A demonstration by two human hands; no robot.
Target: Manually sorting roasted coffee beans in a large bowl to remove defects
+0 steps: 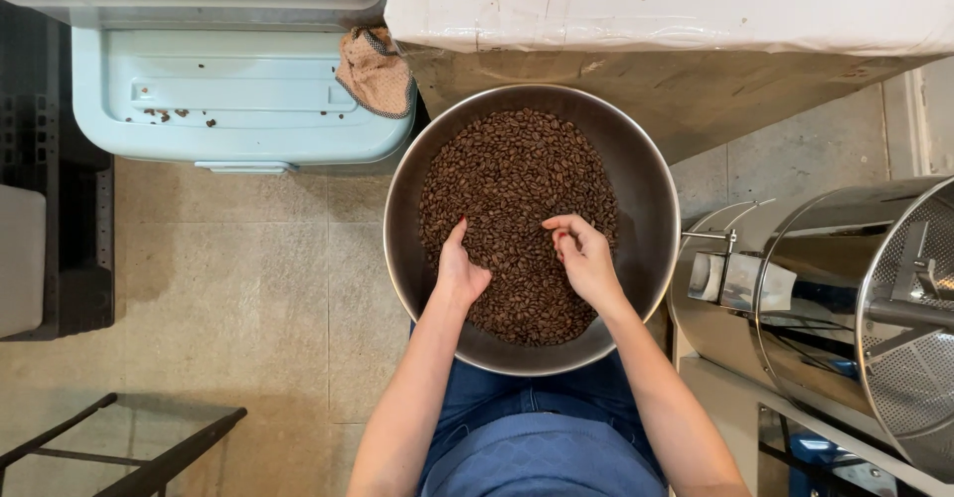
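Dark brown roasted coffee beans (pixel 512 199) heap in the round steel bowl (pixel 651 209), clear of its rim. The left hand (pixel 459 270) rests loosely open on them; the right hand (pixel 584 256) pinches a few.

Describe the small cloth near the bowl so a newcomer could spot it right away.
Start at the big steel bowl of coffee beans. Just above its upper-left rim, a pale blue bin sits on the floor. The cloth drapes over the bin's right corner: tan, dark-edged, the only fabric there.

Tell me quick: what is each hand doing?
Left hand: open, fingers in dark brown roasted coffee beans.
Right hand: fingertips pinched over them; cannot tell if holding any.
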